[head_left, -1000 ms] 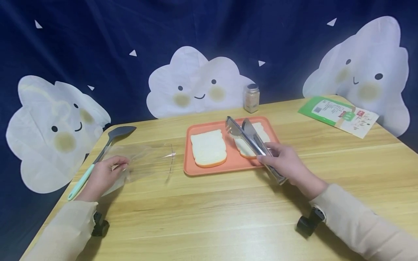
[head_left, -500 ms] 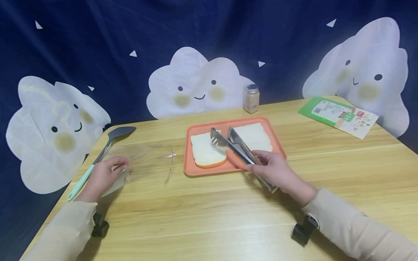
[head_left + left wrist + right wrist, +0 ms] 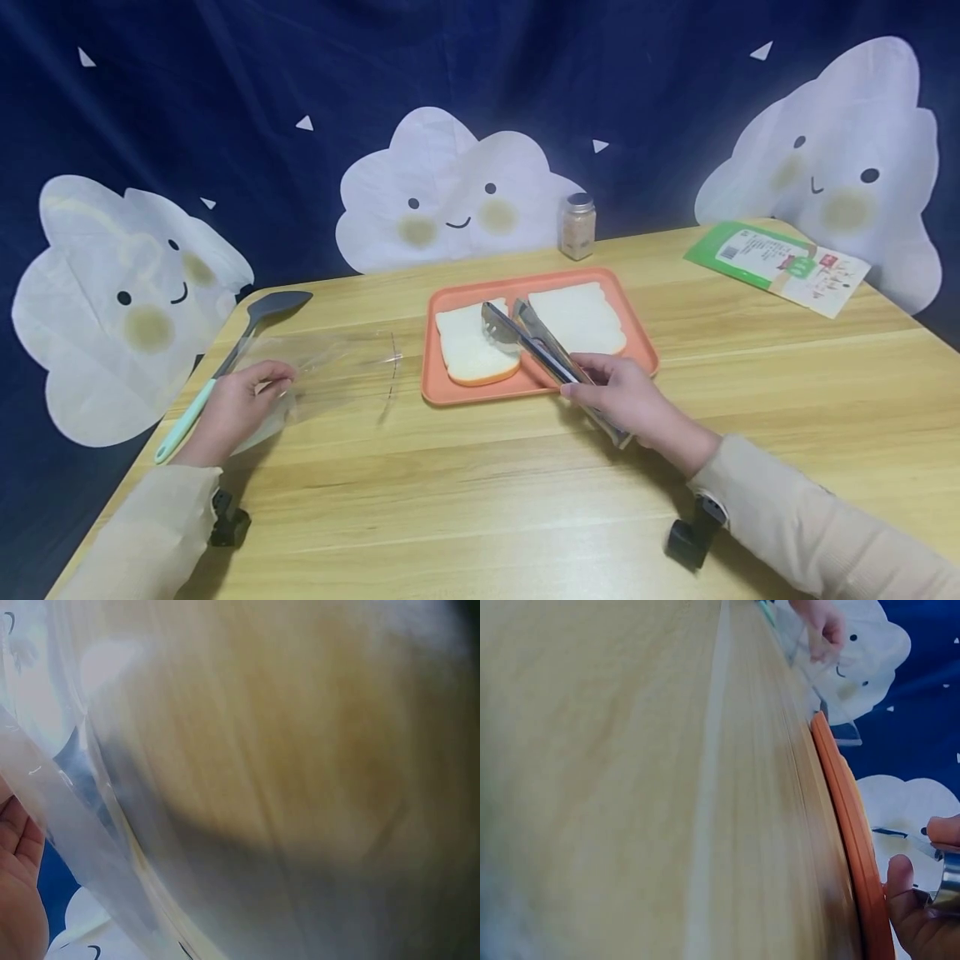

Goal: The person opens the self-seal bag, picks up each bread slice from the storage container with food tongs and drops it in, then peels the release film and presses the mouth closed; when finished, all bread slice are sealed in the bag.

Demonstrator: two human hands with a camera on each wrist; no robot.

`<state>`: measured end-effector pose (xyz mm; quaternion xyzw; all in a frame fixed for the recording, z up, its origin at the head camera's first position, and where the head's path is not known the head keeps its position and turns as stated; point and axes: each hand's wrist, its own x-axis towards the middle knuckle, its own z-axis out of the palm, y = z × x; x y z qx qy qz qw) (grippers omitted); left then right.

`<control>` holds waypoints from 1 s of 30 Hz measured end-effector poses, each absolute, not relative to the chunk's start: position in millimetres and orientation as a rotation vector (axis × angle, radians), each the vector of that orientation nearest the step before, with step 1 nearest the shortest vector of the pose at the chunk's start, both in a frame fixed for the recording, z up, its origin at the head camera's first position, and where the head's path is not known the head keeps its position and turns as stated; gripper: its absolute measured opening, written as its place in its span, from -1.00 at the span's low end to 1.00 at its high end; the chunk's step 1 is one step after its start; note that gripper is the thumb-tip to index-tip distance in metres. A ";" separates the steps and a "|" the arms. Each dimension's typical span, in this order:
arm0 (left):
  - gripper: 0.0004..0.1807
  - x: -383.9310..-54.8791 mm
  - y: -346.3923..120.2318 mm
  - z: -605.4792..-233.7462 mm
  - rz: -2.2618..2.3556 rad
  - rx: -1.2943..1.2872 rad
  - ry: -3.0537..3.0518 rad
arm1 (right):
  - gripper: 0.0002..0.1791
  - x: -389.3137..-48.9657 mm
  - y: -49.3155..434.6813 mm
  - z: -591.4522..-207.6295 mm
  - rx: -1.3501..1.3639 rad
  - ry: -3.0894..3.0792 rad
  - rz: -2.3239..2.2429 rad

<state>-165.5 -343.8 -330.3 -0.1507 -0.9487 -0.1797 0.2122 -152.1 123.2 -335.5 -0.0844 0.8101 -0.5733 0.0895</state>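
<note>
My left hand pinches a clear plastic bag between thumb and fingers, holding it over the left of the table. In the left wrist view the bag crosses the left side. My right hand grips metal tongs, whose parted tips are over the right part of the left bread slice. Whether the tips touch the bread, I cannot tell. A second bread slice lies to its right on the orange tray. The right wrist view shows the tongs' rear end in my fingers.
A spatula with a mint handle lies at the left edge, its handle partly behind my left hand. A glass jar stands at the back behind the tray. Far right lies a green and white packet. A dark curtain hangs behind the table.
My right hand has moved left and a little toward me, bringing the tongs from the right slice to the left one. The tongs' arms have drawn closer together. The left hand stays put.
</note>
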 end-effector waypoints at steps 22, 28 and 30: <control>-0.84 -167.5 -345.6 -331.9 -0.526 -0.423 -2.625 | -0.48 -152.9 115.4 -339.7 -0.314 2.554 -1.702; -0.85 -167.6 -346.6 -332.9 -0.516 -0.411 -2.641 | -0.49 -151.1 113.1 -338.1 -0.365 2.621 -1.698; -0.85 -167.4 -346.4 -333.0 -0.515 -0.410 -2.644 | -0.49 -149.9 112.5 -337.5 -0.384 2.622 -1.716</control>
